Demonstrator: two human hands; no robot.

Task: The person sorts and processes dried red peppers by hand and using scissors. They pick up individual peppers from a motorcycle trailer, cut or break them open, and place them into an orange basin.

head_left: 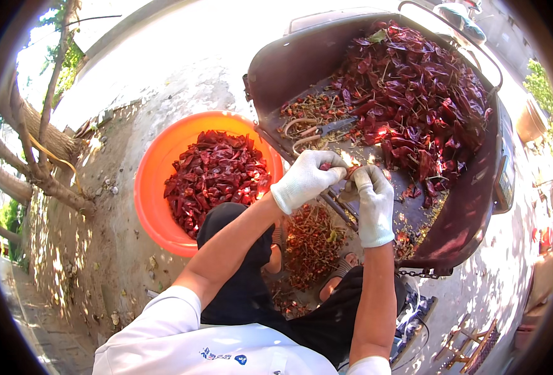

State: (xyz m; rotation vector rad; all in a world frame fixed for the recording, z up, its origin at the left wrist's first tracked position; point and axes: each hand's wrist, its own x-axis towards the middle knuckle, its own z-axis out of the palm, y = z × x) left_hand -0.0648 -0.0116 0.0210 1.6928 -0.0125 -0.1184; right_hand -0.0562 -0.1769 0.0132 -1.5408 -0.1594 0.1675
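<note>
To the left of the fingers, an orange basin holding dried red chilli pieces is set on the ground, presumably so that it can be reached without rising. Just beside it, the gloved left hand is held level, with a dark red piece gripped between thumb and fingers. Below the fingers, between the feet, a pile of stalks and scraps is gathered, likely where droppings are kept clear of the basin. Beyond the fingers, scissors are laid with their handles turned leftward, apparently for ready grasping. Midway between the hands, a small reddish chilli is pinched by the fingertips of the gloved right hand; whether one piece is shared by both hands cannot be told. To the right, whole chillies are heaped in a dark tub, whose raised walls seem suited to containing them.
</note>
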